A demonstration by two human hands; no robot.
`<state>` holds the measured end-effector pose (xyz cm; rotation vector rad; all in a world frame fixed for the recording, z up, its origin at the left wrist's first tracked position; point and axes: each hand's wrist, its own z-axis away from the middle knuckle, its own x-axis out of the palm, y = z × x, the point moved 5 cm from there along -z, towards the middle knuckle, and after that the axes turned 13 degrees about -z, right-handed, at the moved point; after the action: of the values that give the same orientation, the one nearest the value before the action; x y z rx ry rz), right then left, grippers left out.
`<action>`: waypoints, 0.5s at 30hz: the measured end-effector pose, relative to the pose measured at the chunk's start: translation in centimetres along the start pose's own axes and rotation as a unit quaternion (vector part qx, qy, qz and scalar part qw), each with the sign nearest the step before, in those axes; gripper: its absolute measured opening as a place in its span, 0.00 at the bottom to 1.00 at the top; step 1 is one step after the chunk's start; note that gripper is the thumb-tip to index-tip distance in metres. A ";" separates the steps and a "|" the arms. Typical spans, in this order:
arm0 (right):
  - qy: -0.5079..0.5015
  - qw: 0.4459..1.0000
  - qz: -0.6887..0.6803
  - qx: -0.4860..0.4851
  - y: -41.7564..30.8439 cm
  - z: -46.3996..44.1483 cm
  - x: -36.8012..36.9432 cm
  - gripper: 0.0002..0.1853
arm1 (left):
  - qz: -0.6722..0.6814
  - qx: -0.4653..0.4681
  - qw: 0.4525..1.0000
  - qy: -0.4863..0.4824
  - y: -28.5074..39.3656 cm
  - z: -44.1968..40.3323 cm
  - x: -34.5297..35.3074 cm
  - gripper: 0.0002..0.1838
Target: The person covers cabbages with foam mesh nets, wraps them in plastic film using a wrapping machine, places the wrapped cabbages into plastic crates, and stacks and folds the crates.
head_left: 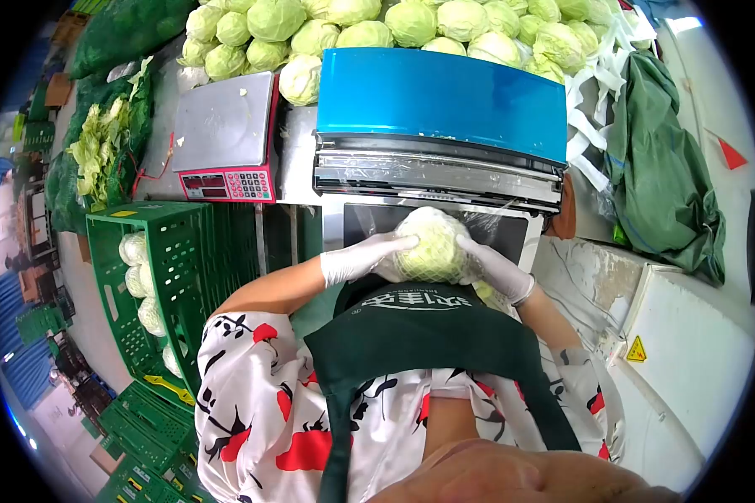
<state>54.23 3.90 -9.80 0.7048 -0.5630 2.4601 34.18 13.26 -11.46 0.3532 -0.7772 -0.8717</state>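
Note:
A pale green cabbage [432, 245] is held in front of my body, over the front plate of the blue film-wrapping machine [440, 101]. My left hand [367, 256], in a white glove, is closed on the cabbage's left side, with the thumb on top. On the opposite side my right hand [497, 267], also gloved, grips it. Clear film [495, 225] stretches beside the cabbage and shines along the machine's slot. Whether the film goes all the way around the cabbage I cannot tell. The undersides of both hands are hidden.
Loose cabbages [411, 23] are heaped behind the machine. A weighing scale [225, 126] stands at its left. Lower left, a green crate [155, 268] holds several cabbages. A dark green bag [663, 168] lies at right, above a white cabinet [688, 344]. Green net sacks [126, 33] fill the upper left.

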 end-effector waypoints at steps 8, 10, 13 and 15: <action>0.229 0.840 0.336 -0.358 3.2 3.5 -4.3 0.14 | -0.473 0.192 0.791 0.338 -4.1 5.4 0.3 0.30; 0.243 0.880 0.176 -0.368 4.3 3.5 -5.1 0.12 | -0.502 0.247 0.722 0.407 -4.6 6.8 -0.2 0.29; 0.236 0.923 0.031 -0.303 2.7 5.4 -5.4 0.12 | -0.113 0.182 0.880 0.425 -0.9 9.3 0.4 0.20; 0.247 0.894 0.160 -0.338 4.0 5.0 -7.3 0.12 | -0.037 0.222 0.893 0.389 -3.6 8.0 -1.7 0.18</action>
<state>59.11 -4.37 -11.12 -0.3108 -1.2973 2.3349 25.64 12.67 -8.85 1.0706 -0.1957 -0.5322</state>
